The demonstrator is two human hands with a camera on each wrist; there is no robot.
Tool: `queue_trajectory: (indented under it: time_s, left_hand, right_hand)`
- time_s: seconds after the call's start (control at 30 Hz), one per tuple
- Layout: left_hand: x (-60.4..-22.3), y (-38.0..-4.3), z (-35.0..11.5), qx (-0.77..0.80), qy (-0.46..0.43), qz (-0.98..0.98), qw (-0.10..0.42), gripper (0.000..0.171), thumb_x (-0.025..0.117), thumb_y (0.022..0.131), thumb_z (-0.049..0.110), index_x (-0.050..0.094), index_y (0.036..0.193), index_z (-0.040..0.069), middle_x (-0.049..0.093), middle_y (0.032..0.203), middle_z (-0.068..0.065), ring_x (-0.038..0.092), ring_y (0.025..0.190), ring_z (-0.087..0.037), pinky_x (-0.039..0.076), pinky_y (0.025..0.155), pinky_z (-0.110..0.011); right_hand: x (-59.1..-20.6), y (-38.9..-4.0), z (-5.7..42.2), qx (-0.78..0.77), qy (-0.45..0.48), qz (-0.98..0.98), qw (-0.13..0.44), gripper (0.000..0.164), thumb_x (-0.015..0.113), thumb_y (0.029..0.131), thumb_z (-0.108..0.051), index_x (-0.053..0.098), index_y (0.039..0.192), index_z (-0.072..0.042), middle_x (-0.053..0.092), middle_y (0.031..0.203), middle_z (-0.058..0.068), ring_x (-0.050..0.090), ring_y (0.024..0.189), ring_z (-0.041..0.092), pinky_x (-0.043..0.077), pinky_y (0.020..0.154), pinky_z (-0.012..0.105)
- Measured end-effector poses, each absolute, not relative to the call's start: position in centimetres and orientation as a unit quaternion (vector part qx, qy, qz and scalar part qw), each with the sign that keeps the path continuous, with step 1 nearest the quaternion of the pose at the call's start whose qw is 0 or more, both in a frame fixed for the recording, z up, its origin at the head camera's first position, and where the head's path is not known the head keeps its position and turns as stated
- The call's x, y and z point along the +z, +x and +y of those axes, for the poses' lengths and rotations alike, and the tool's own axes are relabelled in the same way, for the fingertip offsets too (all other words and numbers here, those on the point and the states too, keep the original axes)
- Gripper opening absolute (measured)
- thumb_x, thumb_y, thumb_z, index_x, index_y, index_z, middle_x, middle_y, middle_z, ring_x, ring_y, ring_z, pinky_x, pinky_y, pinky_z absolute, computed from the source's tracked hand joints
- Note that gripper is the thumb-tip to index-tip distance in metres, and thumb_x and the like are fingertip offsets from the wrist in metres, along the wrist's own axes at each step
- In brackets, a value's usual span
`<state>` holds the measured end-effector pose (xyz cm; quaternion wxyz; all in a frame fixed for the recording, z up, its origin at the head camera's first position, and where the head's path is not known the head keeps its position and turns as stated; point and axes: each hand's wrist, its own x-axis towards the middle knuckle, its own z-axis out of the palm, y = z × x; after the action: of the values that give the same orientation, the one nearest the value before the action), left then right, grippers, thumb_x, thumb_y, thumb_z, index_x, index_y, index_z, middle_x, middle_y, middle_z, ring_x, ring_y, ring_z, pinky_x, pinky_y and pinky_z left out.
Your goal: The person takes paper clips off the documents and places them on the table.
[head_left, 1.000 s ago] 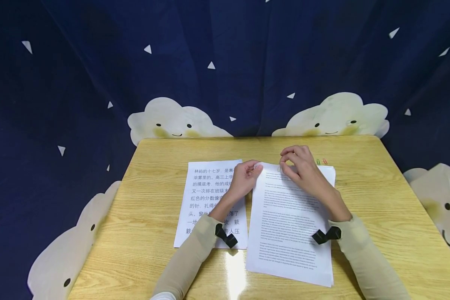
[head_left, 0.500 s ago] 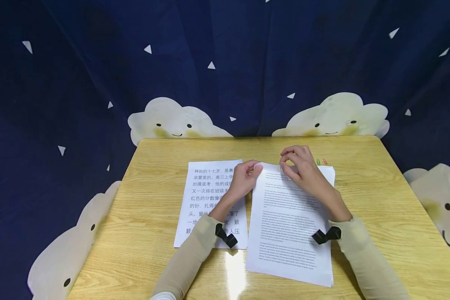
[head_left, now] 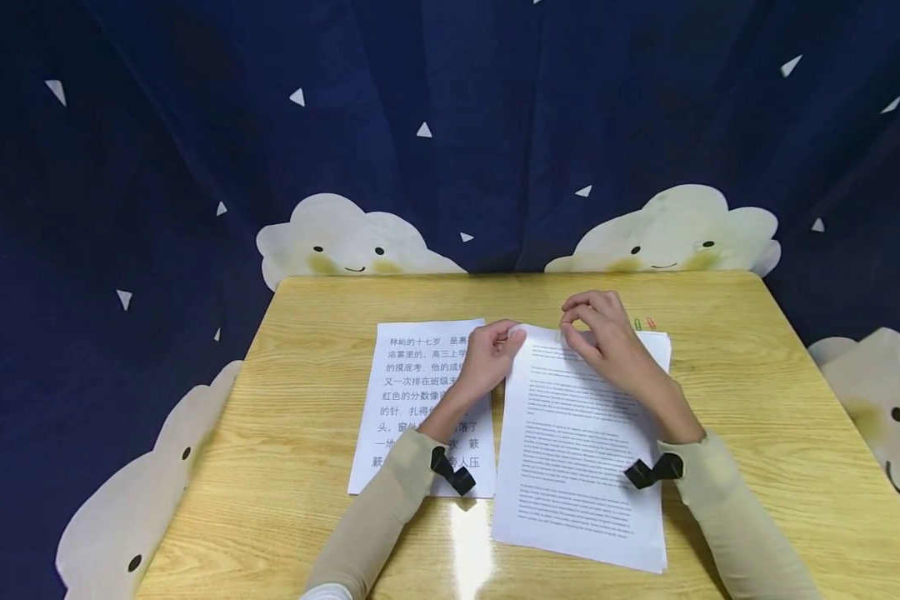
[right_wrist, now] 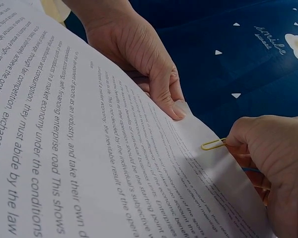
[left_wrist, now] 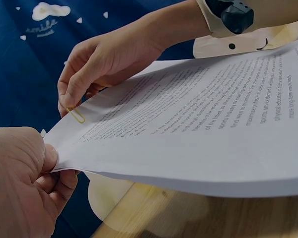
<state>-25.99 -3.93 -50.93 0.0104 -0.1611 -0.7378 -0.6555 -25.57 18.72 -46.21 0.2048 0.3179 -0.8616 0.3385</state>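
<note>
A stack of white sheets (head_left: pixel 570 467) printed in small English text is raised at its far edge. My left hand (head_left: pixel 486 360) pinches its far left corner between thumb and fingers. At the far edge, right of that corner, my right hand (head_left: pixel 607 343) pinches a yellow paper clip (right_wrist: pixel 213 144). The clip's looped end lies over the top face of the paper, as the left wrist view also shows with the clip (left_wrist: pixel 78 115) slanting down from the fingertips. Its other end is hidden by the right thumb and fingers.
A sheet with large Chinese characters (head_left: pixel 412 392) lies left of the stack, partly under the left forearm. A green paper clip (head_left: pixel 637 323) and a red paper clip (head_left: pixel 650 322) are just beyond the stack's far right edge. The wooden table (head_left: pixel 300 400) meets a dark blue curtain (head_left: pixel 360 125).
</note>
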Motion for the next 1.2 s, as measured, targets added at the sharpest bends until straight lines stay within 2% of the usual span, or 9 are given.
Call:
queue_trajectory:
  time_s: [0.27,0.5,0.77,0.97,1.2]
  left_hand:
    - [-50.87,-26.0,-3.94,-0.653,-0.164,-0.739,0.008,0.023,0.061,0.106,0.011,0.072,0.12,-0.005,0.077,0.094,-0.019,0.066,0.064,-0.008,0.054,0.06,-0.022]
    - [-50.91,-25.95,-3.94,-0.654,-0.169,-0.737,0.007,0.023,0.06,0.106,0.011,0.072,0.119,-0.005,0.077,0.093,-0.019,0.063,0.061,-0.008,0.051,0.058,-0.021]
    - [-50.96,-25.98,-3.9,-0.654,-0.17,-0.737,0.016,0.021,0.061,0.106,0.01,0.073,0.115,-0.005,0.076,0.092,-0.02,0.065,0.063,-0.008,0.053,0.059,-0.021]
    - [-50.95,-25.96,-3.95,-0.65,-0.165,-0.741,0.018,0.021,0.061,0.106,0.01,0.074,0.115,-0.004,0.076,0.089,-0.019,0.059,0.059,-0.008,0.047,0.055,-0.021]
    - [-50.94,-25.97,-3.92,-0.653,-0.161,-0.74,0.014,0.022,0.06,0.106,0.011,0.073,0.115,-0.004,0.077,0.09,-0.018,0.063,0.06,-0.008,0.05,0.055,-0.021]
  right_hand:
    - [-46.15,-25.55,18.74,0.337,0.314,-0.864,0.204,0.006,0.071,0.097,-0.005,0.07,0.093,-0.009,0.063,0.119,0.014,0.047,0.113,0.035,0.034,0.097,0.05]
    - [-46.07,-25.43,18.79,0.342,0.312,-0.863,0.201,0.005,0.07,0.098,-0.005,0.069,0.094,-0.009,0.063,0.12,0.014,0.046,0.113,0.034,0.034,0.096,0.049]
    - [-45.92,-25.52,18.85,0.345,0.315,-0.86,0.205,0.005,0.071,0.097,-0.004,0.069,0.095,-0.008,0.063,0.119,0.013,0.046,0.111,0.034,0.034,0.094,0.048]
    - [-45.9,-25.53,18.8,0.348,0.316,-0.858,0.207,0.006,0.07,0.097,-0.003,0.069,0.094,-0.007,0.063,0.118,0.013,0.046,0.111,0.034,0.034,0.094,0.048]
    - [-45.77,-25.45,18.79,0.349,0.313,-0.859,0.203,0.005,0.069,0.098,-0.002,0.069,0.094,-0.004,0.063,0.119,0.015,0.046,0.111,0.035,0.034,0.093,0.048]
